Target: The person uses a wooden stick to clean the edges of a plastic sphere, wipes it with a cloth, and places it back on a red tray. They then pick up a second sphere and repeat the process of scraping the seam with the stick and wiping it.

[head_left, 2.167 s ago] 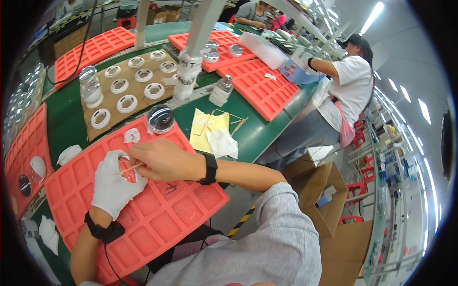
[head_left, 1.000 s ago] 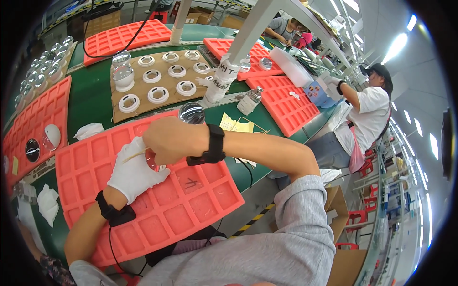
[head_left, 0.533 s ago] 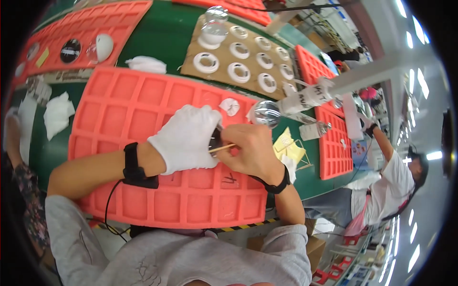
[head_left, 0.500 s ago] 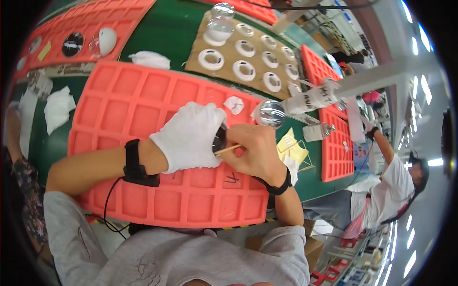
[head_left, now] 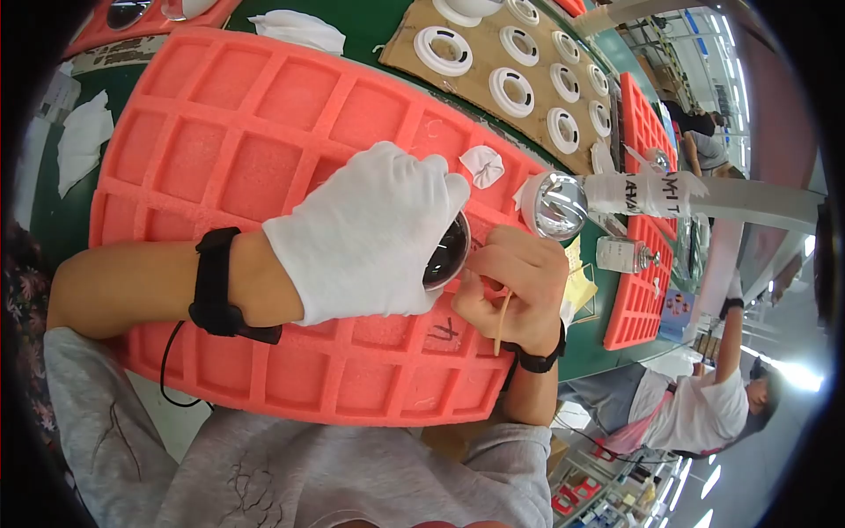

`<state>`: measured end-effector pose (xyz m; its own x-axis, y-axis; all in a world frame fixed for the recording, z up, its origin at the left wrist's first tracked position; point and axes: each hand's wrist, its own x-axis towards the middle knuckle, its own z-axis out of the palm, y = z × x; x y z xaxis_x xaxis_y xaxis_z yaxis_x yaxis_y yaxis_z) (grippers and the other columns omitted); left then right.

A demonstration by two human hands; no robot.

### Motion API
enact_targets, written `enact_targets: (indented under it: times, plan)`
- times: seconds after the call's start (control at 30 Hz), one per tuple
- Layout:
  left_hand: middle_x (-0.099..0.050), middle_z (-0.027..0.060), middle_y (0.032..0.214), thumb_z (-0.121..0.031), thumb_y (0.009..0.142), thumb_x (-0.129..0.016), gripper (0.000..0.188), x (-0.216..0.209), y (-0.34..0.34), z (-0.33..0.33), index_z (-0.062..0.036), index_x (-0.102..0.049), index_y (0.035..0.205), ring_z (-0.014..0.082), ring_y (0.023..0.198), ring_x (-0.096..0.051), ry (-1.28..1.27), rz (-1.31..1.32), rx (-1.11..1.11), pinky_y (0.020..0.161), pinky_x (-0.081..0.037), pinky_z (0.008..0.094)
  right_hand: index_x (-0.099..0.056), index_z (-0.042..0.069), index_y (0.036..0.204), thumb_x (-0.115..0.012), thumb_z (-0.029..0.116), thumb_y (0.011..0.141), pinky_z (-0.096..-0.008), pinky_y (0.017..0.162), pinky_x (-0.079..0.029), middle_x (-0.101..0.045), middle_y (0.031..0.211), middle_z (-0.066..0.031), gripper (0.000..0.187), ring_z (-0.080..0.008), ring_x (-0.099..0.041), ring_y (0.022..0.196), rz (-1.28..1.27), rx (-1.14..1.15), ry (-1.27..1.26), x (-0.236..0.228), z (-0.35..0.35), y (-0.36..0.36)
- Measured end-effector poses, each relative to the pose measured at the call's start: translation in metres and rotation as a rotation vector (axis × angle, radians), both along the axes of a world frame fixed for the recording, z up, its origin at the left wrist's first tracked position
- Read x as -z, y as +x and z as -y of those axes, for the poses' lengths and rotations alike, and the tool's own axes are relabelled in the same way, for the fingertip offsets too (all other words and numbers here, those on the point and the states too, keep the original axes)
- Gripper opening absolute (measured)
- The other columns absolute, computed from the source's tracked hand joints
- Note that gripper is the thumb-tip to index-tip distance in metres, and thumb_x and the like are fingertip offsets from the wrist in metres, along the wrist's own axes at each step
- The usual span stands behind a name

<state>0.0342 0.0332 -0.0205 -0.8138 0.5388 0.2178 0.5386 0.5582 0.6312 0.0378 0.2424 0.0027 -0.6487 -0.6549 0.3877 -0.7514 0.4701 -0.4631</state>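
My left hand (head_left: 370,238), in a white glove, is closed round a dark glossy dome (head_left: 451,251) with a clear rim; part of it is hidden under the fingers. My bare right hand (head_left: 519,286) is beside the dome, pinching a thin wooden stick (head_left: 503,324) that points down toward me. Whether its fingertips touch the dome, I cannot tell. Both hands are above a pink-red foam tray (head_left: 264,167) with square pockets. A crumpled white cloth (head_left: 482,165) lies on the tray beyond my hands. At its right edge sits a shiny, mirror-like dome (head_left: 556,207).
White rings (head_left: 443,50) lie on a brown cardboard sheet (head_left: 480,84) at the back. A grey post (head_left: 757,204) with white wrapping crosses at right. Near it stand a clear bottle (head_left: 620,253) and yellow sheets (head_left: 576,286). Another person (head_left: 687,400) works at far right.
My right hand has drawn away from the dome to the right, and the stick has swung from nearly level to upright in the picture. The view has shifted closer over the tray.
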Motion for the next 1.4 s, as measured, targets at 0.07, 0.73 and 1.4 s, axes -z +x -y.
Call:
enact_targets:
  times: [0.07, 0.73, 1.4]
  plan:
    - [-0.059, 0.0153, 0.100, -0.021, 0.064, -0.085, 0.054, 0.000, -0.001, 0.000, -0.0042, -0.058, 0.108, 0.0368, 0.090, -0.059, 0.002, -0.011, 0.004, 0.079, -0.050, 0.0454, -0.062, 0.004, 0.072, -0.066, -0.001, 0.058, -0.0308, 0.046, -0.034, -0.045, 0.058, -0.0049, 0.015, -0.0208, -0.046, 0.048, 0.030, -0.018, -0.005, -0.001, -0.001, -0.002]
    - [-0.062, 0.0176, 0.089, -0.022, 0.072, -0.079, 0.036, 0.002, -0.001, 0.004, -0.0024, -0.059, 0.094, 0.0358, 0.080, -0.062, 0.082, -0.155, -0.007, 0.073, -0.050, 0.0444, -0.066, -0.004, 0.093, -0.065, 0.022, 0.096, -0.0381, 0.059, -0.045, -0.059, 0.069, -0.0191, 0.026, -0.0271, -0.058, 0.060, 0.593, 0.232, 0.388, -0.055, 0.011, -0.005]
    - [-0.067, 0.0190, 0.099, -0.023, 0.070, -0.082, 0.048, -0.027, 0.015, -0.009, -0.0003, -0.062, 0.108, 0.0362, 0.092, -0.067, 0.151, 0.020, 0.054, 0.083, -0.054, 0.0402, -0.069, -0.003, 0.076, -0.075, 0.022, 0.073, -0.0390, 0.056, -0.044, -0.063, 0.064, -0.0129, 0.026, -0.0249, -0.057, 0.058, 0.572, -0.048, 0.275, -0.039, 0.004, -0.028]
